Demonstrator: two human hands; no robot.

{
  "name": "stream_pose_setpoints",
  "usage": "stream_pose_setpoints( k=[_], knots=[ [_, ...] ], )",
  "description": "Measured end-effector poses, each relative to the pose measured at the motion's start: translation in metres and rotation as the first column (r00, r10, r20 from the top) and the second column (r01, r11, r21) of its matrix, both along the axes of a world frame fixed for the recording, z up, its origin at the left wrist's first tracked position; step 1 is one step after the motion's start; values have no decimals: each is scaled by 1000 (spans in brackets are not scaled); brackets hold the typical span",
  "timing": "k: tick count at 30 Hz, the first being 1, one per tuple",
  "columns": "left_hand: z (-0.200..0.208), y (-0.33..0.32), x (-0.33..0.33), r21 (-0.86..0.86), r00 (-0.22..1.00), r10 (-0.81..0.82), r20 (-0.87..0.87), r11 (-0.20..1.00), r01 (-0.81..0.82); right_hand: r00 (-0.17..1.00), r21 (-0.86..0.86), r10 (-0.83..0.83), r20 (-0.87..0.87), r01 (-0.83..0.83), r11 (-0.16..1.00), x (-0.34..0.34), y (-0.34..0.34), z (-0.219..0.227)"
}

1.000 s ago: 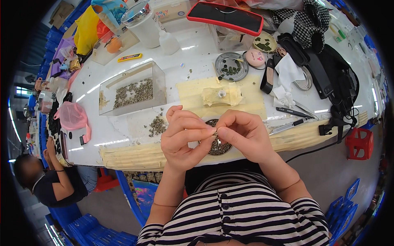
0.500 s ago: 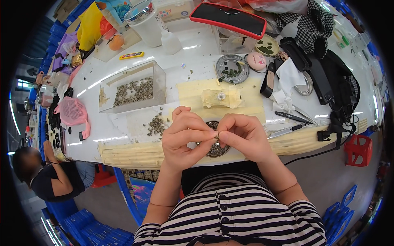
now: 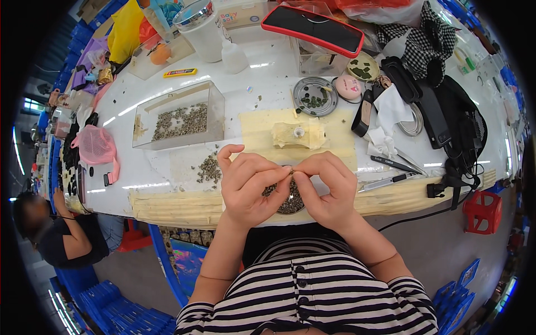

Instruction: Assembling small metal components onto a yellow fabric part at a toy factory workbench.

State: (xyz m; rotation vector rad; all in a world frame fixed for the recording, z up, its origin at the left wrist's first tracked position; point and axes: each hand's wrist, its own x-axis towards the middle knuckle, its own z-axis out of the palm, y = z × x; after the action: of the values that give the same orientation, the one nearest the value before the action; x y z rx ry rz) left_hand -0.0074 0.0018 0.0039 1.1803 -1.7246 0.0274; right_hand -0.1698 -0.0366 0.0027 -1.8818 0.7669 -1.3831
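Observation:
My left hand (image 3: 249,187) and my right hand (image 3: 326,187) meet fingertip to fingertip above a round dish (image 3: 291,207) of small grey-brown metal-looking pieces. Thumb and forefinger of each hand are pinched together around a tiny piece (image 3: 291,172); its exact kind is too small to make out. Part of the dish is hidden behind the hands. Just beyond them sits a tape-wrapped block (image 3: 300,135) with a small pale round knob on top. Left of my left hand lies a loose pile of the same small pieces (image 3: 209,169).
A clear box (image 3: 215,125) of small pieces stands at the left. Beyond the block are a round metal tin (image 3: 315,96) with dark green bits and a red-cased phone (image 3: 312,28). Tweezers (image 3: 392,163) and a craft knife (image 3: 388,182) lie at right. Another person (image 3: 61,229) sits far left.
Both hands have shifted slightly, with the fingertips a little higher and still pinched together. More of the dish shows between them. The whole view has moved a little.

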Motion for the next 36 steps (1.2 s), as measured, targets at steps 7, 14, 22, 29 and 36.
stream_pose_setpoints(
  k=[7, 14, 22, 29, 36],
  knots=[
    [0, 0, 4, 33, 988, -114, -107, 992, 118, 915, 562, 217, 341, -383, 733, -10, 4, -5],
    [0, 1, 3, 24, 996, -36, -83, 999, 38, 971, 314, 175, 165, -220, 924, -6, 3, -6],
    [2, 0, 4, 57, 986, -130, -103, 989, 136, 947, 474, 199, 254, -301, 827, -9, 4, -9],
    [0, 0, 4, 64, 987, -120, -106, 990, 127, 926, 536, 202, 319, -352, 767, -9, 6, -8],
    [1, 1, 3, 84, 984, -128, -127, 987, 139, 920, 561, 189, 342, -361, 745, -8, 6, -6]
  ],
)
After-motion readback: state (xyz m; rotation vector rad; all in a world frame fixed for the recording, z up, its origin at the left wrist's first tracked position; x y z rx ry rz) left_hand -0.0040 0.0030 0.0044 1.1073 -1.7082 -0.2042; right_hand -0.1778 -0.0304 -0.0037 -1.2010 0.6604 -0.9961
